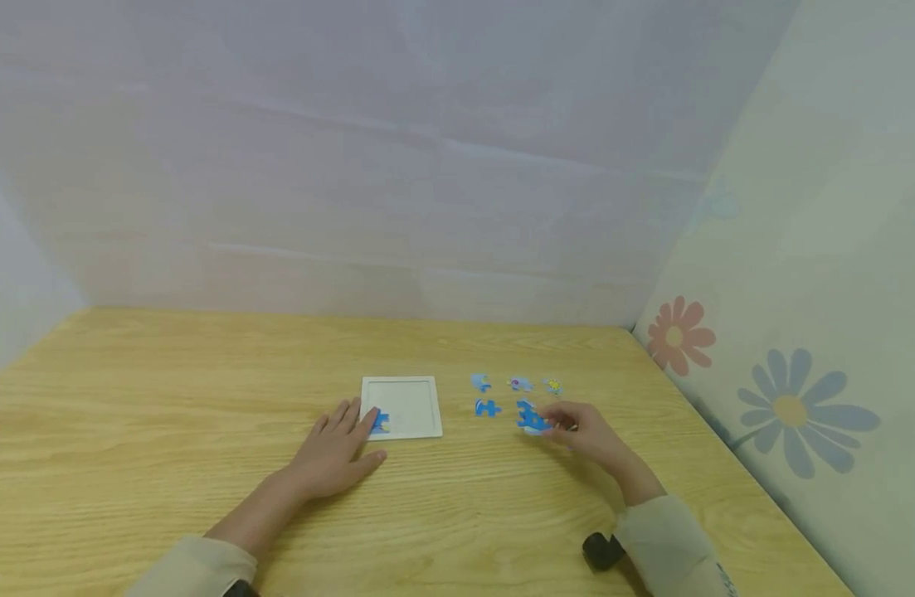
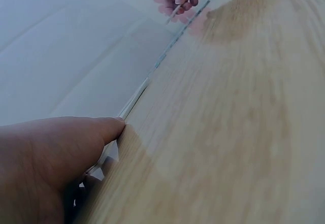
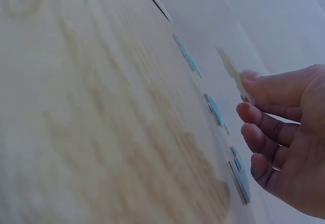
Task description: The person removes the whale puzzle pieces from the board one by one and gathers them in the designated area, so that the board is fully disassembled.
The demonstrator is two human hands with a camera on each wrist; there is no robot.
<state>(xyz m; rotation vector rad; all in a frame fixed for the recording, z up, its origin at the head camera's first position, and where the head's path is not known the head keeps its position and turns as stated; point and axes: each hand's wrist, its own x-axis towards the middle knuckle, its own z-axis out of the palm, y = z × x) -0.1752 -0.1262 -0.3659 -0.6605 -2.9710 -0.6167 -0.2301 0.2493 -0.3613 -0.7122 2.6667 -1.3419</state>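
Observation:
My right hand (image 1: 587, 435) pinches a blue jigsaw piece (image 1: 530, 417) between thumb and fingers; the right wrist view has that piece (image 3: 232, 71) edge-on, raised off the table. My left hand (image 1: 330, 460) lies flat with fingers extended at the left edge of a white square puzzle tray (image 1: 438, 423). One blue and yellow jigsaw piece (image 1: 381, 423) sits in the tray's lower left corner, partly covered by a left finger. Just left of the held piece, a blue jigsaw piece (image 1: 488, 408) lies on the table.
Behind it runs a row of loose pieces: a light blue piece (image 1: 480, 382), a pale purple piece (image 1: 520, 384) and a piece with a yellow flower (image 1: 553, 385). The wooden table (image 1: 203, 373) meets a pale back wall (image 1: 352, 207) and a flower-patterned right wall (image 1: 838, 290).

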